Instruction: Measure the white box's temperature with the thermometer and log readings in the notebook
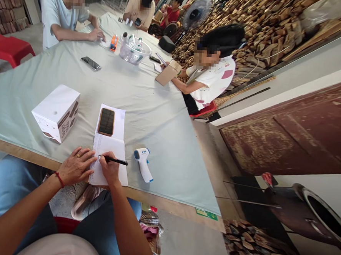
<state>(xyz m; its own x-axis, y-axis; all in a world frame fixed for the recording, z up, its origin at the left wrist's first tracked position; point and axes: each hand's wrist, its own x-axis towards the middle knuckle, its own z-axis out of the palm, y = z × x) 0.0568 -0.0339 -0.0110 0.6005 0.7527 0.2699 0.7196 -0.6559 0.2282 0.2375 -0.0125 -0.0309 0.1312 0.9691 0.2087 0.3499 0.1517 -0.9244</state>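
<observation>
We see 2 hands on 1 notebook (110, 160).
R hand (109, 170) grip pinches 1 pen (115, 161); L hand (75, 166) spread flat on page; 1 phone (106, 121) atop, 1 thermometer (143, 163) beside, 1 box (56, 112); approx 4 people across counter (148, 114).

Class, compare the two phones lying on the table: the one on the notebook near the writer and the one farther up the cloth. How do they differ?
The near phone has a brown back or case; the far phone looks dark and glossy. The near phone rests on the open notebook, just above the right hand writing with a pen; the far phone lies straight on the cloth, close to another person's arm. Both lie flat, untouched.
</observation>
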